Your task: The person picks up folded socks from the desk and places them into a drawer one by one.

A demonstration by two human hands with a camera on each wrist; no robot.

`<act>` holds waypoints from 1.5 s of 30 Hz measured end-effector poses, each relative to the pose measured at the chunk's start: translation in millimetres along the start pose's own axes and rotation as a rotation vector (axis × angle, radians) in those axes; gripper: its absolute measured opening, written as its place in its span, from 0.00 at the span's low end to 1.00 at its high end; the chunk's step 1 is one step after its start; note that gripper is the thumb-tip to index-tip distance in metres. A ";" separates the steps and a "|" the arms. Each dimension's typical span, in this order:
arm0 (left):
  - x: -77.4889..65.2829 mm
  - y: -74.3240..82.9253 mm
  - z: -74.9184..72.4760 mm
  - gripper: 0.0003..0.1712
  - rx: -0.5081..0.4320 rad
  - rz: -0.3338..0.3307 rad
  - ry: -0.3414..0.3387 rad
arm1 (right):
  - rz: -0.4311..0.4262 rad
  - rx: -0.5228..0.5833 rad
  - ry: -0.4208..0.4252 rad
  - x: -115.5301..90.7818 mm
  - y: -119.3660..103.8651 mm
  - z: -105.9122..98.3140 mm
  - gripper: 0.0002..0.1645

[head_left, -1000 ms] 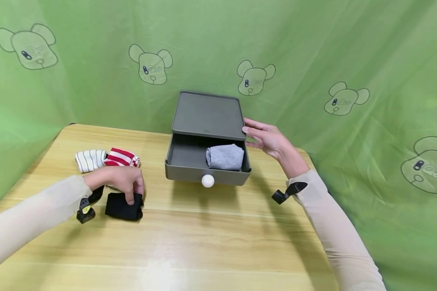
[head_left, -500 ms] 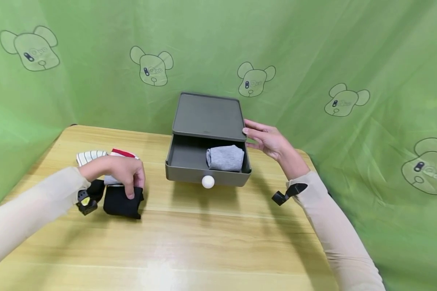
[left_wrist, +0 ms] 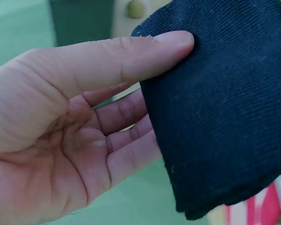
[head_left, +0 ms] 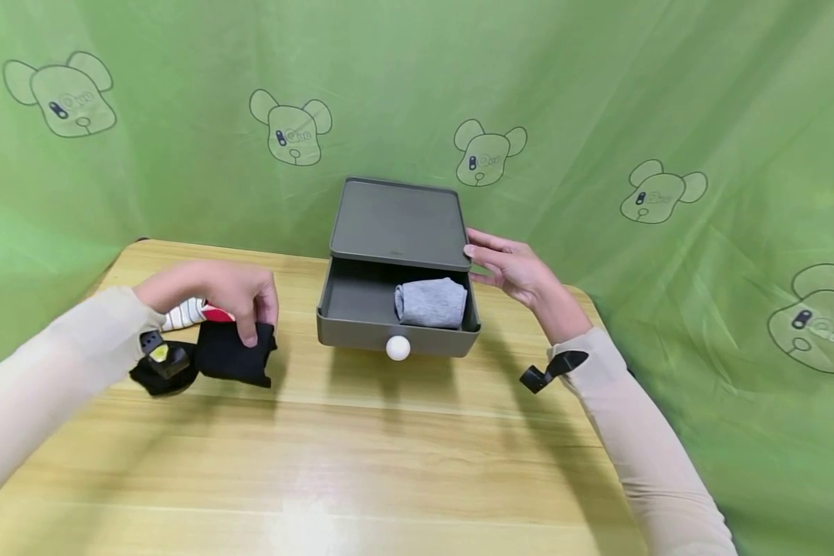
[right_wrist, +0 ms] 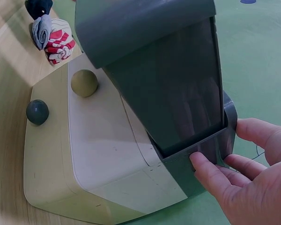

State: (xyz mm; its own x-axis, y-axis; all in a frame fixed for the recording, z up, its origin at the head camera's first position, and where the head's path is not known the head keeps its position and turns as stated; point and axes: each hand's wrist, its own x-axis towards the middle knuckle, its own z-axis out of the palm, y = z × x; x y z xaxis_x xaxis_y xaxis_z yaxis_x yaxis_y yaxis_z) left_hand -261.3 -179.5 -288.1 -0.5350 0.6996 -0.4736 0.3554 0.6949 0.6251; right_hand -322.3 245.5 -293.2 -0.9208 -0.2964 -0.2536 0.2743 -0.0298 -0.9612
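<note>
Black cloth (head_left: 231, 355) hangs from the left hand (head_left: 232, 293), to the left of the pulled-out drawer (head_left: 354, 332), in the head view. A rolled grey cloth (head_left: 431, 303) lies in the drawer's right half. The right hand (head_left: 517, 270) touches the casing (head_left: 399, 220) on the drawer's right side, probably to keep it steady.

In the left wrist view the grip is a pinch — thumb across the cloth's face near one edge, fingers behind — parted only by the fabric's thickness, likely to keep the fold together.

In the right wrist view the other grip is spread, fingertips resting against the casing beside the drawer, clasping nothing. Beyond the drawer, on the desk (right_wrist: 7, 93), a red-striped cloth (right_wrist: 60, 44) and a second grey cloth (right_wrist: 41, 30) sit side by side — perhaps grouped for easy reach.
</note>
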 end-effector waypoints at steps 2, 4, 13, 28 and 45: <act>-5.6 9.7 -11.4 0.11 0.044 -0.004 0.009 | 0.000 -0.002 0.001 -0.3 -0.1 -0.2 0.40; -11.5 20.3 -24.2 0.12 0.097 -0.016 0.022 | 0.000 -0.004 0.001 -0.5 -0.2 -0.4 0.40; -34.7 72.6 -75.1 0.14 0.254 -0.082 0.097 | -0.004 -0.004 -0.005 -1.5 -0.7 0.0 0.39; -18.9 152.9 -109.4 0.10 0.452 -0.130 0.178 | -0.003 -0.013 0.001 -0.9 0.5 3.5 0.39; 44.0 176.0 -85.7 0.14 0.571 -0.037 0.272 | -0.002 -0.004 0.009 0.7 2.0 4.5 0.40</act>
State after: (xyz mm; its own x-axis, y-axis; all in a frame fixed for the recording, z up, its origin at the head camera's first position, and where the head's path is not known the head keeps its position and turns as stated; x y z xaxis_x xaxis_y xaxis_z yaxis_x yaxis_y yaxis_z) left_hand -288.0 -40.7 -145.7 -0.7037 0.6585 -0.2667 0.6458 0.7494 0.1460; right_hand -321.2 240.9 -294.9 -0.9238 -0.2874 -0.2531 0.2717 -0.0261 -0.9620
